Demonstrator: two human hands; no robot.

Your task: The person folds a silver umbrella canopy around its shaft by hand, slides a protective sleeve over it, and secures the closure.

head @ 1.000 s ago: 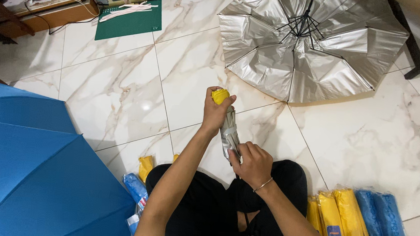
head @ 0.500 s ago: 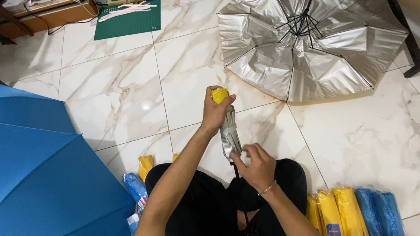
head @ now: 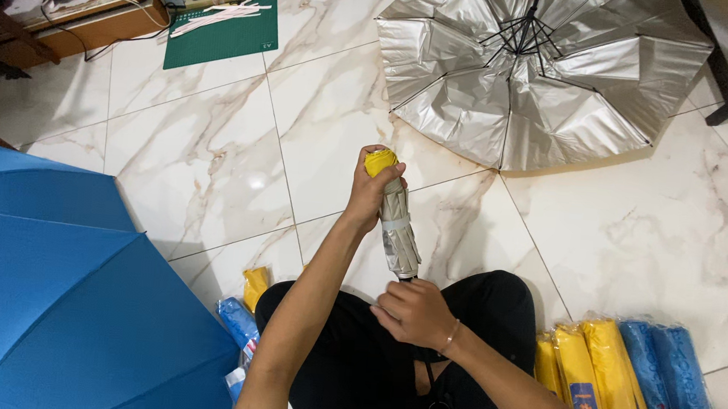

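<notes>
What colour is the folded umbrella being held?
Silver folded umbrella with a yellow tip, seen in the head view.

Folded umbrella (head: 398, 224) stands between open umbrella (head: 50, 294) left and packaged umbrellas (head: 633, 381) right.

I see a silver folded umbrella (head: 398, 229) with a yellow top, a blue open umbrella (head: 59, 294), a green cutting mat (head: 222, 39), and white marble-veined floor tiles (head: 205, 151).
</notes>
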